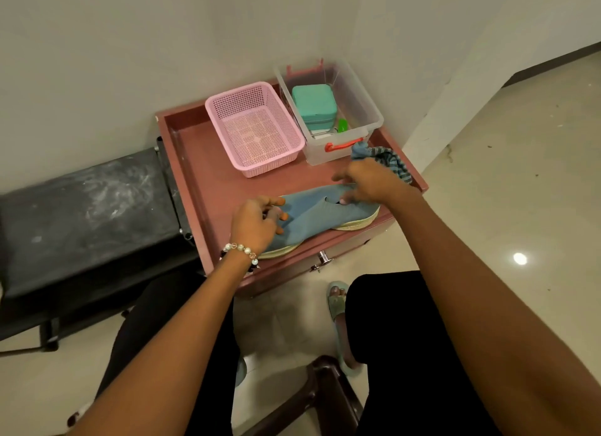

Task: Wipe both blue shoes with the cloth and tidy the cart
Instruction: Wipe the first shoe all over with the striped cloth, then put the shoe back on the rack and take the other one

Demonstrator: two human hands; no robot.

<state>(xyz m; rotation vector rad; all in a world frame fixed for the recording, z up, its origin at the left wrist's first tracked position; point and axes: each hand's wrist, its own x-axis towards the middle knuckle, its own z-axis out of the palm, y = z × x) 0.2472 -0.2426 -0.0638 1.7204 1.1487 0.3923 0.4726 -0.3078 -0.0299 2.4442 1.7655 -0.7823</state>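
Two blue knit shoes with pale soles lie overlapping along the front edge of the reddish cart top (195,162). The left shoe (292,237) points toward me and the right shoe (354,211) lies across it. My left hand (257,224) grips the left shoe's front with curled fingers. My right hand (367,182) pinches the right shoe at its opening. A blue striped cloth (387,160) lies bunched just behind my right hand at the cart's right edge; I cannot tell whether it touches the hand.
A pink mesh basket (253,130) stands at the back of the cart. Beside it is a clear plastic box (354,104) with a red handle, holding a teal case (313,105) and a small green item (342,125). A black bench (81,208) is on the left, with walls behind.
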